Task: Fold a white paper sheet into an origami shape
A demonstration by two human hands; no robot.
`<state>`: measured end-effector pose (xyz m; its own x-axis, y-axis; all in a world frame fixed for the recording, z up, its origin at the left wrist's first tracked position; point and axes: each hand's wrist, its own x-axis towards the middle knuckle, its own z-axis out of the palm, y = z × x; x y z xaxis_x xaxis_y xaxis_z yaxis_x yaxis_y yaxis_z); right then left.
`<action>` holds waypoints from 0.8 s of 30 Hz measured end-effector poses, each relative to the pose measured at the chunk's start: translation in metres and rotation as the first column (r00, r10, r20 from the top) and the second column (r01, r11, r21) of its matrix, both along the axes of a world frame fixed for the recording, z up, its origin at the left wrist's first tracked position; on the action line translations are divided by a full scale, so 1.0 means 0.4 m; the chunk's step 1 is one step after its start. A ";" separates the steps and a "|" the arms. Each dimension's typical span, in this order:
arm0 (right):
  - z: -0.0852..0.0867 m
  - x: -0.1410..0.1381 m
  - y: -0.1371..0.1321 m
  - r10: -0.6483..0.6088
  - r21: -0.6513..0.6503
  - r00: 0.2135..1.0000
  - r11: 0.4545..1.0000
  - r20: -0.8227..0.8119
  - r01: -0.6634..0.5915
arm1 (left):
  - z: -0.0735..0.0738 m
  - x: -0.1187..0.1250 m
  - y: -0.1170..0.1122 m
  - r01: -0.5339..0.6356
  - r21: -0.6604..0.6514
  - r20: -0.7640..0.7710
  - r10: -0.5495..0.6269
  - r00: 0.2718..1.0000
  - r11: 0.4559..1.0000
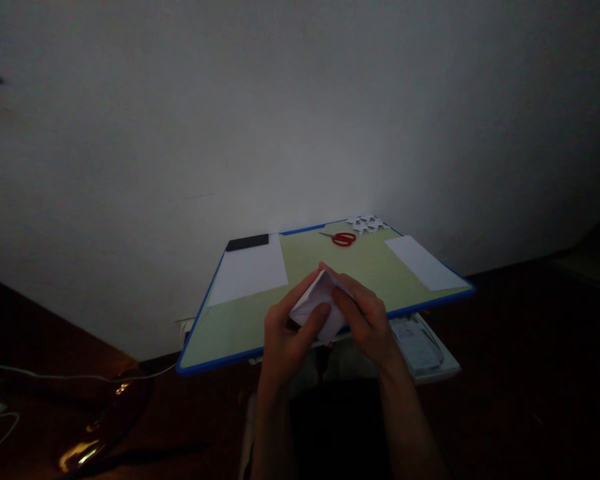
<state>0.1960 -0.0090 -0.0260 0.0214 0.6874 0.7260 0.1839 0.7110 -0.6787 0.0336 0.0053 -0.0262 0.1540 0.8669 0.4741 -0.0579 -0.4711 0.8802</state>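
Observation:
Between my two hands is a small folded piece of white paper (325,291), held up just above the table's near edge. My left hand (289,331) grips its left side, with the thumb lying across the front. On the right side my right hand (368,319) pinches it, thumb pressed onto the paper near an upper fold. Both sets of fingers are closed, and those behind the paper are mostly hidden. A pair of scissors (344,239) with red handles lies on the table beyond my hands.
The green table (310,253) has a blue rim and stands against a wall. White sheets lie at left (250,272) and right (425,262). A dark flat object (247,243) rests back left; several folded white paper pieces (367,223) sit back right. Below is an open drawer (423,347).

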 end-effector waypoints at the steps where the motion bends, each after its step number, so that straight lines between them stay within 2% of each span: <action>1: 0.000 0.001 0.000 0.004 -0.003 1.000 1.000 -0.002 -0.004 | -0.001 -0.001 0.001 -0.014 0.024 -0.017 0.015 1.000 1.000; 5: -0.004 0.005 0.002 0.007 -0.020 1.000 1.000 -0.018 -0.008 | 0.000 -0.001 0.001 -0.013 0.072 -0.039 0.015 0.999 0.997; 16: -0.017 0.005 0.016 -0.107 0.008 0.994 0.994 -0.003 0.107 | 0.008 0.005 0.004 -0.067 0.051 -0.004 0.067 0.998 0.996; 24: -0.015 0.016 0.007 -0.029 -0.027 1.000 0.999 -0.006 0.029 | 0.012 0.004 0.002 -0.048 0.069 -0.016 0.049 0.999 0.996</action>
<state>0.2023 -0.0060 -0.0320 0.0463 0.7059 0.7068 0.2000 0.6867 -0.6989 0.0350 0.0060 -0.0216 0.1213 0.8391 0.5303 -0.0181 -0.5323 0.8464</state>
